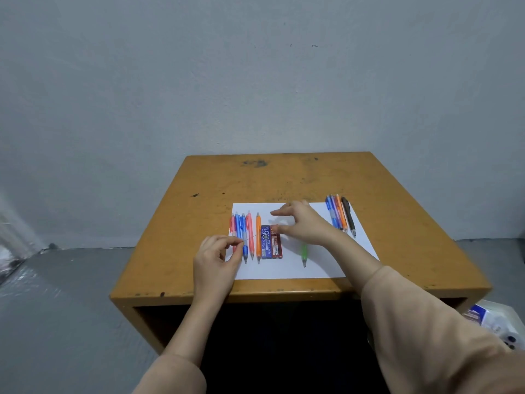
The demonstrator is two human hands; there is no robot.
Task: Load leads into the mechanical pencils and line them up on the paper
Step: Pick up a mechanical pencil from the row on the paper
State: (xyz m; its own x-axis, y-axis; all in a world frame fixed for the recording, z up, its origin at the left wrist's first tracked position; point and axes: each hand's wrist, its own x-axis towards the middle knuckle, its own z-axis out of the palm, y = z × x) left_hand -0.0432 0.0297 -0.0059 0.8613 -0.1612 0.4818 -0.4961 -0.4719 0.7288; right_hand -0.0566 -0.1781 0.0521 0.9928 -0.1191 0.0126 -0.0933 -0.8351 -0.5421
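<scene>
A white paper sheet [287,268] lies on a small wooden table [227,180]. Several mechanical pencils, pink, blue and orange [250,237], lie side by side on its left part. Beside them lie a blue lead case [265,243] and a red lead case [276,244]. A green pencil [304,253] lies alone on the paper, partly under my right wrist. My left hand [218,257] pinches a thin lead [251,238] over the lined-up pencils. My right hand [304,226] hovers over the red case, thumb and fingers spread, holding nothing I can see.
A second bunch of pencils, blue, orange and black [341,214], lies at the paper's right edge. The table stands against a grey wall. On the floor at the lower right sits a white packet [494,319].
</scene>
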